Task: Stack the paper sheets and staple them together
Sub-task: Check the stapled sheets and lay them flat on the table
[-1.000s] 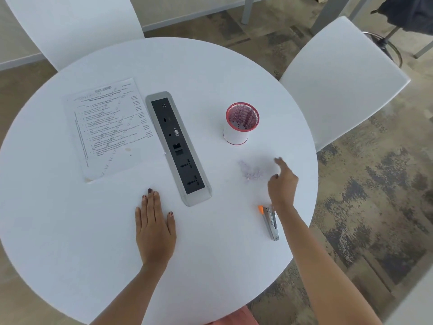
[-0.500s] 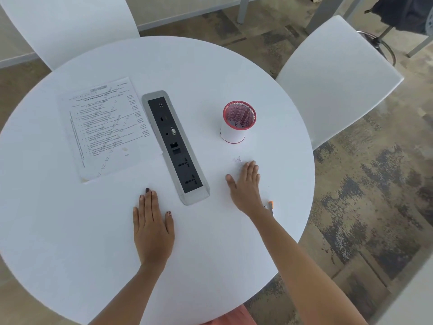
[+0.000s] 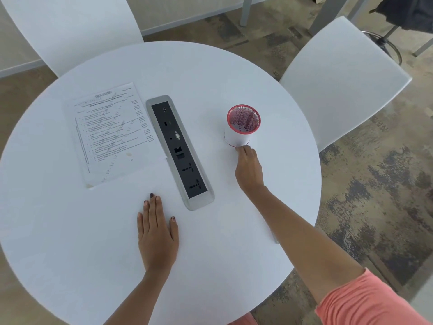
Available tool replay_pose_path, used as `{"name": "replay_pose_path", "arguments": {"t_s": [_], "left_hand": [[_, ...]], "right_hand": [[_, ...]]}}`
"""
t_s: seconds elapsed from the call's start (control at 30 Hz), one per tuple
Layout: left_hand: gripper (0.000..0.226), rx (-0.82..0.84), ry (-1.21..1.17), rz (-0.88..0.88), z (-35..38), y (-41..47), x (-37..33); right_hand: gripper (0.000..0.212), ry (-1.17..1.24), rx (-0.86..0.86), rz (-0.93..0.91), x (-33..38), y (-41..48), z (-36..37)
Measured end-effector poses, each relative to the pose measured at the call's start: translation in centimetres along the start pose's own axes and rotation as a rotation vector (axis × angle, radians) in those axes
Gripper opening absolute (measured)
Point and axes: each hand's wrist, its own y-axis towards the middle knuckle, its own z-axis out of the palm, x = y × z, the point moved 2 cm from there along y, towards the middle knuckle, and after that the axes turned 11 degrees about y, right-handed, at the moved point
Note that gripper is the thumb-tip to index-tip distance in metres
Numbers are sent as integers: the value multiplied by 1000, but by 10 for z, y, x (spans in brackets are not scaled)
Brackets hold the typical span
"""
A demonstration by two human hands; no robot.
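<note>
While the left hand lies flat and open on the round table, palm down and holding nothing, the right hand has swung away from the near edge and reached forward. A second ago it hovered above the stapler; half a second ago it was spread on the tabletop; now its fingertips press against the base of the pink mesh cup, fingers curled. Whether they pinch something small there or merely touch the cup, I cannot tell.

And the stapler? It sat near the table edge a moment back, and now it's almost wholly hidden under the right forearm; only a thin grey sliver shows well behind that hand, and I wouldn't swear to it.

The paper sheets lie printed side up, far to the left of the right hand, beyond the grey power strip that runs between them. They sit ahead and to the left of the resting left hand, apart from its fingertips. Untouched, by the look of it.

So what does the shift mean? My read: stapling hasn't begun. The reach toward the cup looks like a detour, maybe to fetch or clear something, with the sheets yet to be gathered and squared.
</note>
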Motion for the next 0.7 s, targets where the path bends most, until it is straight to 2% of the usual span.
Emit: {"name": "replay_pose_path", "arguments": {"t_s": [0.4, 0.47, 0.57, 0.7], "left_hand": [[60, -6, 4, 0, 0, 0, 0], [61, -2, 5, -1, 0, 0, 0], [61, 1, 6, 0, 0, 0, 0], [61, 8, 8, -1, 1, 0, 1]], "right_hand": [[44, -25, 35, -114, -13, -4, -4], [44, 21, -11, -76, -20, -4, -10], [58, 56, -97, 25, -29, 2, -15], [63, 26, 6, 48, -30, 5, -12]]}}
